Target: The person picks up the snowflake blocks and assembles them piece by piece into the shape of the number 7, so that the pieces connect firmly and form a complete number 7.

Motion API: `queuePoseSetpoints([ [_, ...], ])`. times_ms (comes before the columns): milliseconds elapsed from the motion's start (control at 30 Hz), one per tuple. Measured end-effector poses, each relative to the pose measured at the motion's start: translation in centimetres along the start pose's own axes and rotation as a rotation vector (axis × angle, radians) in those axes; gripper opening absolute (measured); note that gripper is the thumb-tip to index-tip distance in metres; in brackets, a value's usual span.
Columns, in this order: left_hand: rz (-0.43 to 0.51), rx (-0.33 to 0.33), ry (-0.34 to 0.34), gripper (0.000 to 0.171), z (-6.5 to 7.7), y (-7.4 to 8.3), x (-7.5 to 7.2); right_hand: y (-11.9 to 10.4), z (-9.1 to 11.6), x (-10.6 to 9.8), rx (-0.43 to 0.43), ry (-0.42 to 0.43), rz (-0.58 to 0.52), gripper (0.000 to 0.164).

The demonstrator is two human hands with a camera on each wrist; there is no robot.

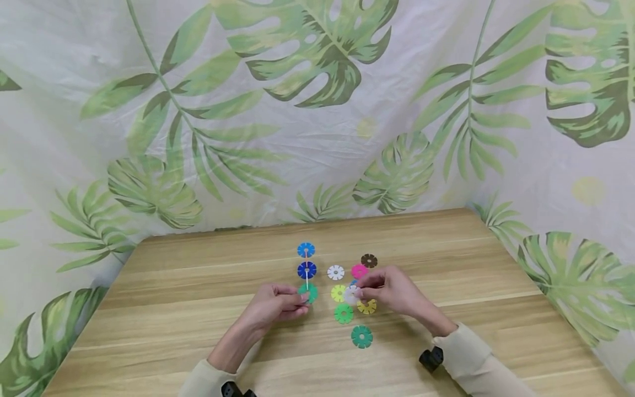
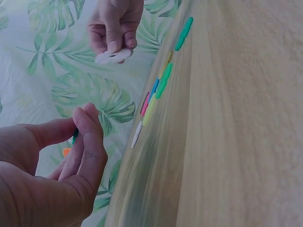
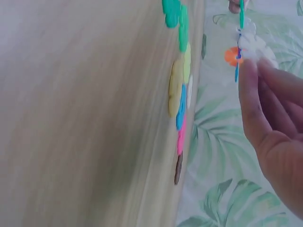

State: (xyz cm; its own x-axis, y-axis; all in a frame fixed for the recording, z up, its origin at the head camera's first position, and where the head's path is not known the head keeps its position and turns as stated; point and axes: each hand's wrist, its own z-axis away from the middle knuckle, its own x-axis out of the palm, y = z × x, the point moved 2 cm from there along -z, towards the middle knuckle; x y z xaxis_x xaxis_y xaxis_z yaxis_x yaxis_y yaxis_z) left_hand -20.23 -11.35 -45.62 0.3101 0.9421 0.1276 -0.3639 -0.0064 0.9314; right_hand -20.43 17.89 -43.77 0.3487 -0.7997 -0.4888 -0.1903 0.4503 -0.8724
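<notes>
My left hand [image 1: 275,305] pinches a green slotted disc [image 1: 310,293] at the near end of a joined chain. Beyond it the chain runs through an edge-on white disc, a dark blue disc [image 1: 307,270] and an edge-on orange disc [image 3: 232,56] to a light blue disc [image 1: 306,250]. Between right thumb and fingers, my right hand [image 1: 397,292] grips a loose white slotted disc [image 2: 113,56]. In the head view it overlaps the yellow-green disc [image 1: 338,293], while the left wrist view shows it raised above the table. A gap separates it from the chain.
Around the right hand lie more slotted discs: white [image 1: 335,272], pink [image 1: 359,271], brown [image 1: 369,261], yellow [image 1: 366,307] and a mostly hidden blue one. Two green discs, one lighter [image 1: 343,314] and one darker [image 1: 361,337], lie nearer on the wooden table [image 1: 173,309]. Leaf-patterned cloth [image 1: 307,149] hangs behind.
</notes>
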Motion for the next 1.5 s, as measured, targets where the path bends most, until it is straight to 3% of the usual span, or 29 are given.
queuePoseSetpoints([
  [267, 0.0, 0.0, 0.007, 0.023, -0.2, 0.0, 0.2, -0.8, -1.0, 0.9, -0.019, 0.066, -0.125, 0.009],
  [433, -0.003, 0.014, -0.008, 0.028, -0.2, 0.1, 0.3, -0.7, -1.3, 1.2, -0.004, 0.065, -0.171, 0.01],
  [833, -0.021, 0.008, -0.013, 0.033, -0.1, 0.2, 0.9, -1.0, -1.9, 2.6, -0.037, 0.057, -0.143, 0.008],
  [1500, -0.03, 0.004, -0.056, 0.022, -0.3, 0.2, 1.4, -1.6, -2.1, 3.1, -0.09, 0.051, -0.108, 0.006],
])
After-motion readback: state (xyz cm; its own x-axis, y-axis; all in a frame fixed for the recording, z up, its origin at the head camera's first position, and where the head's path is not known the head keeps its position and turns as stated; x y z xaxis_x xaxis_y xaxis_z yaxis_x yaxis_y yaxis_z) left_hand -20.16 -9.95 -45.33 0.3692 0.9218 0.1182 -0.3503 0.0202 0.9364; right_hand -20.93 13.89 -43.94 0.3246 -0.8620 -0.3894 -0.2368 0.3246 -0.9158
